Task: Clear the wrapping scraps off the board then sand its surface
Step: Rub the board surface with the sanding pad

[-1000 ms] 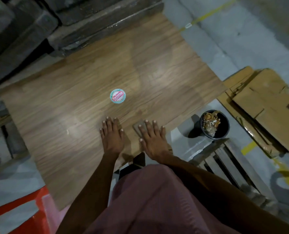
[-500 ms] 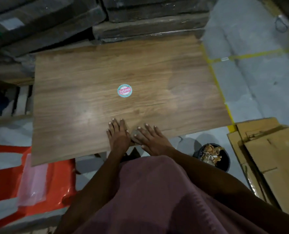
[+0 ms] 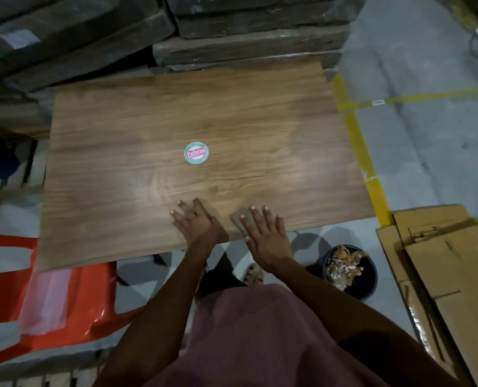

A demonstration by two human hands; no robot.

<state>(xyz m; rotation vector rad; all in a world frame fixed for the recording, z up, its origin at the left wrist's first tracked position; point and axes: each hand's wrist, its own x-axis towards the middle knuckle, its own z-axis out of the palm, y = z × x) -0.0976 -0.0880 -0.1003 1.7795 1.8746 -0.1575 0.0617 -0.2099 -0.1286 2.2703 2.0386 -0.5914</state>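
A wood-grain board (image 3: 148, 135) lies flat in front of me, with a round teal and red sticker (image 3: 196, 153) near its middle. My left hand (image 3: 196, 223) rests flat on the board near its front edge, fingers spread, holding nothing. To its right, my right hand (image 3: 265, 236) presses flat on a small grey-brown piece of sandpaper (image 3: 239, 216); only the sheet's far corner shows past the fingertips. No wrapping scraps are visible on the board's surface.
A black tub (image 3: 349, 270) holding scraps stands on the floor at the right, beside flattened cardboard (image 3: 450, 275). A red plastic chair (image 3: 64, 303) sits under the board's left front. Stacked dark boards (image 3: 232, 29) rise behind. Yellow floor tape (image 3: 363, 152) runs along the right edge.
The view has swung so the board now lies square to me. My hands have drawn slightly apart, the right hand sliding the sandpaper to the right along the front edge.
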